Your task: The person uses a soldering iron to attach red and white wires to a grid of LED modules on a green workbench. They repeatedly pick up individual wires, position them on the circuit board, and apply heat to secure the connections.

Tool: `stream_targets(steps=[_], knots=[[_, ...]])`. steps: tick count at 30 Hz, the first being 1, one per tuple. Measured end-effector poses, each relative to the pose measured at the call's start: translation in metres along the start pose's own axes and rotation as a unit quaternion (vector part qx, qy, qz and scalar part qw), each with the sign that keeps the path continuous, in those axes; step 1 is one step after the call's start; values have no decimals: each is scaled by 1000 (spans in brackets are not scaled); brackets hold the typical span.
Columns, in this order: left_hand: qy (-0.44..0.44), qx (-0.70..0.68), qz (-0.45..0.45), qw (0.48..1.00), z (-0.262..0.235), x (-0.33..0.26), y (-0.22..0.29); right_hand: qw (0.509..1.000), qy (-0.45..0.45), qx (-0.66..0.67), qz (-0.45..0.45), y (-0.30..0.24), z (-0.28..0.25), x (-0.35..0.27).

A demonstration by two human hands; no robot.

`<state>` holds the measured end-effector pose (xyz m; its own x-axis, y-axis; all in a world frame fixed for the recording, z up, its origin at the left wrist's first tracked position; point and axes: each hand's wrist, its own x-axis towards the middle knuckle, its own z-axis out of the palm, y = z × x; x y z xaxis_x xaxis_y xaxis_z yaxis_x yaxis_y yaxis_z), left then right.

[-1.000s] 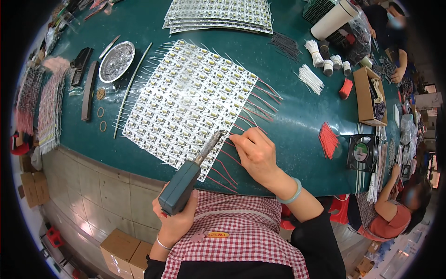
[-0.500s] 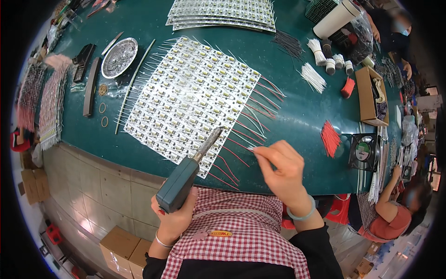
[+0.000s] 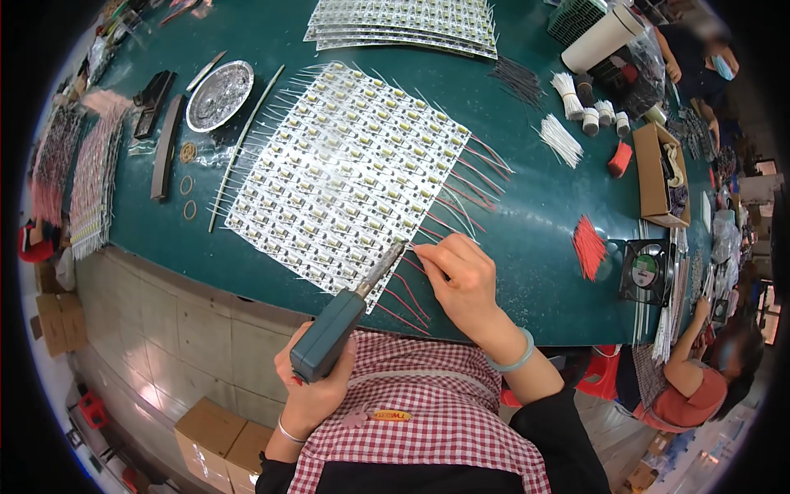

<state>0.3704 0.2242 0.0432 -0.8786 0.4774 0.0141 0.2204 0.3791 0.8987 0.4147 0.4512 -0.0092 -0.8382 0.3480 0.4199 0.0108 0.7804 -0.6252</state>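
Observation:
My left hand [image 3: 317,383] is closed around a dark green soldering gun [image 3: 331,333]. Its metal tip rests on or just over the lower right edge of a large white panel of small circuit boards [image 3: 329,165]. Right beside that tip, the thumb and finger of my right hand [image 3: 461,280] pinch a thin white wire [image 3: 411,246], mostly hidden by the fingers. Red wires [image 3: 403,300] and a few white ones stick out from the panel's right edge, and pale wires line its left edge.
More panels [image 3: 403,33] lie stacked at the back. To the left are a foil dish [image 3: 220,96], a long thin rod [image 3: 247,148] and rubber bands. On the right lie white wire bundles [image 3: 561,140], red wires [image 3: 588,247], a fan [image 3: 646,272] and a cardboard box [image 3: 658,177]. Other people sit beyond.
My right hand has moved left and slightly up, bringing the white wire to the panel's edge. The soldering gun has shifted a little right and down.

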Motion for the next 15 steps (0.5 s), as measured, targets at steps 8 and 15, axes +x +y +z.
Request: stream_targets(steps=[8,15], knots=[[-8,-5,-10,1000,2,-4,-9,1000,-5,-13,-17,1,1,-1],[-1,49,30,998,4,-5,-9,999,-2,-19,-26,1,2,0]])
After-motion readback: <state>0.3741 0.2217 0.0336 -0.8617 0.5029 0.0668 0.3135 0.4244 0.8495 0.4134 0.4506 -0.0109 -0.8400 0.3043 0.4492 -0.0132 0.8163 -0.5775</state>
